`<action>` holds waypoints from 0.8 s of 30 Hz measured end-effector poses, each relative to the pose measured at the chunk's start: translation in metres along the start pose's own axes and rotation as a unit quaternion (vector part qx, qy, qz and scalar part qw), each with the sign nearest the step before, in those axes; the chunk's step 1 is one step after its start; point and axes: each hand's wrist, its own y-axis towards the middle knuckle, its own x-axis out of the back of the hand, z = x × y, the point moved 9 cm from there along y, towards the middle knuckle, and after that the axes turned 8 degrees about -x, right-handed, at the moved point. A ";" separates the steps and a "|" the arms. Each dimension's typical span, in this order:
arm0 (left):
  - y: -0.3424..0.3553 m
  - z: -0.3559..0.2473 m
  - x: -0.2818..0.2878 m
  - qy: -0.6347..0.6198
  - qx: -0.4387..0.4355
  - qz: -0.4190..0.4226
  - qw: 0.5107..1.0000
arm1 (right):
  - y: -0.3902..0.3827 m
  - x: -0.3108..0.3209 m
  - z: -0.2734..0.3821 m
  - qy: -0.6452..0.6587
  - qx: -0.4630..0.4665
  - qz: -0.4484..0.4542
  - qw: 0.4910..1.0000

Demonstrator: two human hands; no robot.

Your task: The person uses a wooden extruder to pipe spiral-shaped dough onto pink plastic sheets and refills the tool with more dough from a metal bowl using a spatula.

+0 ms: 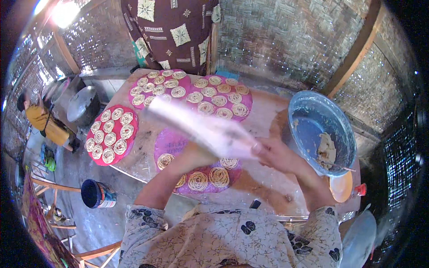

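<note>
My right hand (273, 154) grips the near end of a long white bag (201, 127), blurred with motion, that slants up to the left over the table. My left hand (196, 154) is under the bag, mostly hidden by it; its grip cannot be made out. Below the bag lies a pink round mat (172, 143) with several coiled pale dough spirals (210, 177) on its near half. Three more pink mats, one at the left (132, 134), and two at the back (187, 81) (247, 109), are covered with spirals.
A blue bowl (304, 111) holding a lump of dough (327, 149) stands at the right of the wooden table (268, 111). An orange lid (342, 186) lies below it. A person in yellow (44, 123) sits at far left beside metal pots (82, 105). A dark bucket (96, 193) stands on the floor.
</note>
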 end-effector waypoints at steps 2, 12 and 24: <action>-0.023 -0.005 -0.026 -0.178 0.029 0.048 0.982 | -0.025 0.005 0.059 -0.198 0.150 -0.130 0.960; -0.052 -0.029 -0.144 -0.142 -0.010 0.248 0.958 | -0.028 -0.028 -0.044 -0.126 0.096 0.075 0.985; 0.048 -0.082 -0.123 0.222 -0.142 0.266 0.927 | -0.083 0.073 0.136 -0.036 0.246 -0.055 0.967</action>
